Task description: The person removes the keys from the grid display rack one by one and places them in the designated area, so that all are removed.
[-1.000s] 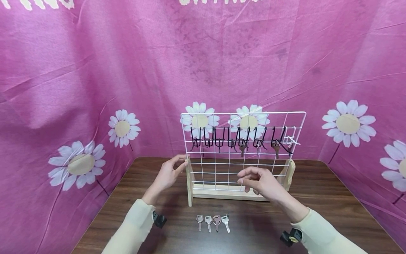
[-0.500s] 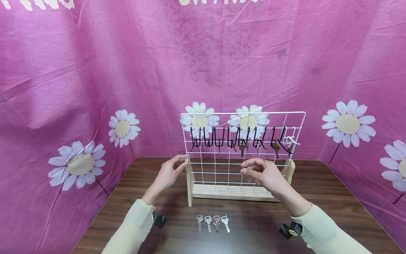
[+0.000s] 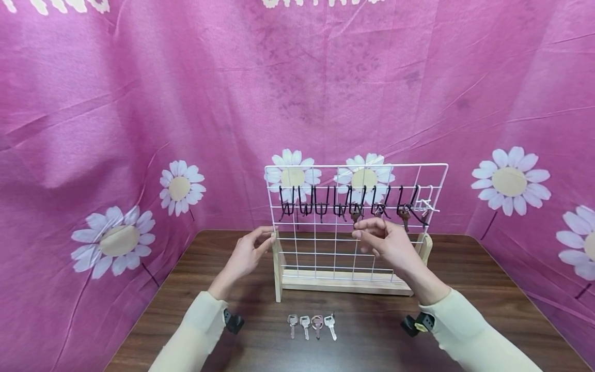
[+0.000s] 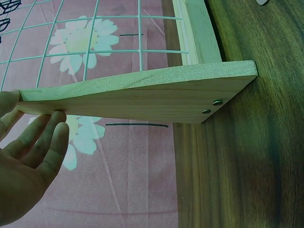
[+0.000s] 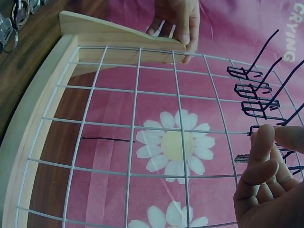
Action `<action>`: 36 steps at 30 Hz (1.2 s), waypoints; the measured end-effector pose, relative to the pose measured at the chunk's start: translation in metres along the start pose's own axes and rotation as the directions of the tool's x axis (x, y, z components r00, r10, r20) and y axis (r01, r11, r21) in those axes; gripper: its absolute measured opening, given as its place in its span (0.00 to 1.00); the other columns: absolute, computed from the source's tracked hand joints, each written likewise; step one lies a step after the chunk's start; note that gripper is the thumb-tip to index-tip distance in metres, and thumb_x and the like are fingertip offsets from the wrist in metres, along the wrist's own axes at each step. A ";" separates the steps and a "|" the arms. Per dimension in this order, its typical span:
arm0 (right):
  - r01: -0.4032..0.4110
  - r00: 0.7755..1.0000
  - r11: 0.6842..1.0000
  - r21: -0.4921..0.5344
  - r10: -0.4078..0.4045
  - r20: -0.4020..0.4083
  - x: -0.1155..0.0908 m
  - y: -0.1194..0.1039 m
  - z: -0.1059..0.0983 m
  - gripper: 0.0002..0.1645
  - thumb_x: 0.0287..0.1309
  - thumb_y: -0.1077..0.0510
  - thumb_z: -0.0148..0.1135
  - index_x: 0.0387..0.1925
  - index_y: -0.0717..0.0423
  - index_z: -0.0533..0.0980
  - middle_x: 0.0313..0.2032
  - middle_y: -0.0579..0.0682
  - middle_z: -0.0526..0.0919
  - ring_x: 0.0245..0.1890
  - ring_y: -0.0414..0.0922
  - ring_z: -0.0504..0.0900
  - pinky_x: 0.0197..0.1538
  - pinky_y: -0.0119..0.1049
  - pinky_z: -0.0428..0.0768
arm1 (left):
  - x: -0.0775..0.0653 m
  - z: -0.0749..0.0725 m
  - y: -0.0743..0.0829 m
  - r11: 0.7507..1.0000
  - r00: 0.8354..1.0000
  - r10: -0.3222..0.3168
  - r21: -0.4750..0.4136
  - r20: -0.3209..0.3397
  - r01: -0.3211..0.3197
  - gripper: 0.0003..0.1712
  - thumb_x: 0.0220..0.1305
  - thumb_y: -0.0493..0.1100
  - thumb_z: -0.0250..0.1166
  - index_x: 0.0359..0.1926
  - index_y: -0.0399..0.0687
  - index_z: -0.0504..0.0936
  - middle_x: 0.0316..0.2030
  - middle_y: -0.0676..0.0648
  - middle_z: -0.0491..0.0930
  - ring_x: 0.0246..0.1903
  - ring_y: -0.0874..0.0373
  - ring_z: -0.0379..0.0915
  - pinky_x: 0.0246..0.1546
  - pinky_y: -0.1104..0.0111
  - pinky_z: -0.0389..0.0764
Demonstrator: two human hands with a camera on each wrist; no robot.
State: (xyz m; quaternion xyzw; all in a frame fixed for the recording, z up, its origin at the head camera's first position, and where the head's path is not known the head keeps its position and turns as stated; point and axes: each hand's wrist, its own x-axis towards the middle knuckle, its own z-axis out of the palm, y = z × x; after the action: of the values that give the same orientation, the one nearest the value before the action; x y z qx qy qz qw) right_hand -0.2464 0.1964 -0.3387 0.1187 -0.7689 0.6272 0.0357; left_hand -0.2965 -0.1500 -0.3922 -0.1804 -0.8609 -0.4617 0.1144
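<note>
Pinching the left wooden side panel (image 3: 278,271) between thumb and fingers, the left hand (image 3: 246,253) is basically clamping one end of the white wire rack (image 3: 336,239). Meanwhile the right hand (image 3: 387,243) is hovering in front of the rack, a bit right of middle, with its fingers loosely bent and the thumb and index tips sitting close together; they're not visibly pinching anything, and I can't tell if they're touching the hanging key (image 3: 355,215) just beside them. That key is dangling from one of the black hooks (image 3: 321,208) lined up along the upper part of the rack, and another key (image 3: 406,222) is hanging further right, near the white hook (image 3: 425,208) at the right end. Four loose keys (image 3: 304,323) are lying side by side in a row on the dark wood surface (image 3: 372,341), on the near side of the rack. Behind it all, a pink cloth (image 3: 232,103) with big white daisies (image 3: 178,188) is covering the far side, and pale sleeves (image 3: 192,330) are showing on the near side.
</note>
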 end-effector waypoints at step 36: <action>0.040 0.992 0.995 -0.095 -0.051 -0.112 0.010 0.005 0.002 0.27 0.64 0.52 0.66 0.58 0.64 0.75 0.49 0.62 0.86 0.26 0.38 0.86 0.28 0.31 0.82 | 0.000 -0.001 -0.001 1.000 1.000 0.002 -0.001 0.005 -0.002 0.18 0.72 0.47 0.62 0.60 0.52 0.80 0.50 0.45 0.87 0.31 0.60 0.83 0.37 0.57 0.86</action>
State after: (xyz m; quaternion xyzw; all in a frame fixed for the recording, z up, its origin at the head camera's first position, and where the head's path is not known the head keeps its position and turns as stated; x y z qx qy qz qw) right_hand -0.2568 0.1943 -0.3422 0.0984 -0.7910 0.5956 0.0995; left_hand -0.2972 -0.1511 -0.3928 -0.1826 -0.8608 -0.4616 0.1126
